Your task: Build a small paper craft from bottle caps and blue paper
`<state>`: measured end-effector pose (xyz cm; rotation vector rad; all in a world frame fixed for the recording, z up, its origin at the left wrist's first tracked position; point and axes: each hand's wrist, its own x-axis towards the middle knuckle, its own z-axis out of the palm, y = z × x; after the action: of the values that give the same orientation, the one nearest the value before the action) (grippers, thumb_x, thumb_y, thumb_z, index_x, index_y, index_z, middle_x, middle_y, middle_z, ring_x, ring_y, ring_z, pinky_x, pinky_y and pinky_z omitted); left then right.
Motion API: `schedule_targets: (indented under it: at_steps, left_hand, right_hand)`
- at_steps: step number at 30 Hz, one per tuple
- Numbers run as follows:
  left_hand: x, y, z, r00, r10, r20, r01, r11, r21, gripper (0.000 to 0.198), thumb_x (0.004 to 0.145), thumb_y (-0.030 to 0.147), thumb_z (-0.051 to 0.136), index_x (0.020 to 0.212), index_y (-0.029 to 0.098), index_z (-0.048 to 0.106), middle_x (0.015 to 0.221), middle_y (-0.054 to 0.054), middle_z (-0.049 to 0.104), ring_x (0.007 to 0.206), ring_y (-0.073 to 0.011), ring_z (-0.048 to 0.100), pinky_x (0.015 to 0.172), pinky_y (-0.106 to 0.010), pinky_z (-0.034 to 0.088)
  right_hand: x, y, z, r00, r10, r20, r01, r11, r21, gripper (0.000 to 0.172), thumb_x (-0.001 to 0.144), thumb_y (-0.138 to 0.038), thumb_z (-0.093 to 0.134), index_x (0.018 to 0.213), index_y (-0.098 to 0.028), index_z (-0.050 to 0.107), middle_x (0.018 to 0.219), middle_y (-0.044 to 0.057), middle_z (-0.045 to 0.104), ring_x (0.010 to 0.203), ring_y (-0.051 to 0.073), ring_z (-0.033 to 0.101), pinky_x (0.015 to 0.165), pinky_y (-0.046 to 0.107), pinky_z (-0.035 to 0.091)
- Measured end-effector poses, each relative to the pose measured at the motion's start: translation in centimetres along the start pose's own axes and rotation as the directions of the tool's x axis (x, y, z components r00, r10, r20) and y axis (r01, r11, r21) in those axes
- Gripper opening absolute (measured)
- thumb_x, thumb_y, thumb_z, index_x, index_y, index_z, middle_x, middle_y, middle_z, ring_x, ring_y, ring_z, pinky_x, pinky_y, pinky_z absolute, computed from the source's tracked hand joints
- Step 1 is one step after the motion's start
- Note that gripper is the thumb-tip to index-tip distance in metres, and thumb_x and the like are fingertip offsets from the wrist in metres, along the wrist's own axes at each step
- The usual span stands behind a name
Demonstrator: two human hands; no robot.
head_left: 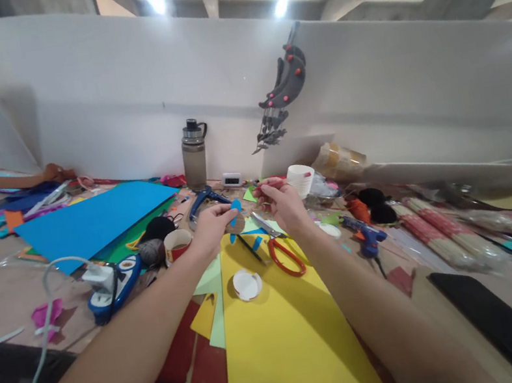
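My left hand pinches a small rounded piece of blue paper between thumb and fingertips. In my right hand is a slim red pen or pencil, held level above the table and apart from the blue paper. Below both hands, scissors with orange-red handles lie on a yellow sheet, their blades pointing away from me. A white round paper piece rests on the same sheet, close to small blue paper strips.
A grey bottle stands by the white partition. Left are a blue sheet, a tape roll and a blue-and-white power strip. A stack of white cups, a blue glue gun and a black tablet-like slab are right.
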<state>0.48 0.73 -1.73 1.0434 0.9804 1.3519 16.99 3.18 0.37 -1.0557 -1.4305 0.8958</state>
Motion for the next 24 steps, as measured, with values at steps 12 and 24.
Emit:
schedule_targets:
  at_steps: [12, 24]
  left_hand:
    - [-0.5, -0.2, 0.3, 0.996, 0.067, 0.066, -0.067, 0.998, -0.004, 0.035, 0.059, 0.039, 0.082, 0.081, 0.013, 0.074, 0.073, -0.006, 0.069, 0.062, -0.0125, 0.058, 0.059, -0.026, 0.046]
    - [-0.6, -0.2, 0.2, 0.995, 0.097, 0.007, -0.098, 0.994, 0.044, 0.027, 0.062, 0.036, 0.079, 0.079, 0.015, 0.076, 0.074, -0.006, 0.071, 0.063, -0.0129, 0.058, 0.057, -0.025, 0.045]
  right_hand:
    - [-3.2, 0.8, 2.6, 0.956, -0.29, -0.04, 0.288, 0.957, -0.046, 0.019, 0.088, -0.04, 0.059, 0.092, -0.022, 0.054, 0.08, 0.0, 0.063, 0.068, 0.013, 0.061, 0.064, 0.028, 0.052]
    - [-3.4, 1.5, 2.4, 0.944, -0.331, 0.003, 0.325, 0.926, -0.193, 0.019, 0.089, -0.041, 0.057, 0.093, -0.022, 0.057, 0.085, 0.002, 0.064, 0.075, 0.015, 0.062, 0.07, 0.03, 0.052]
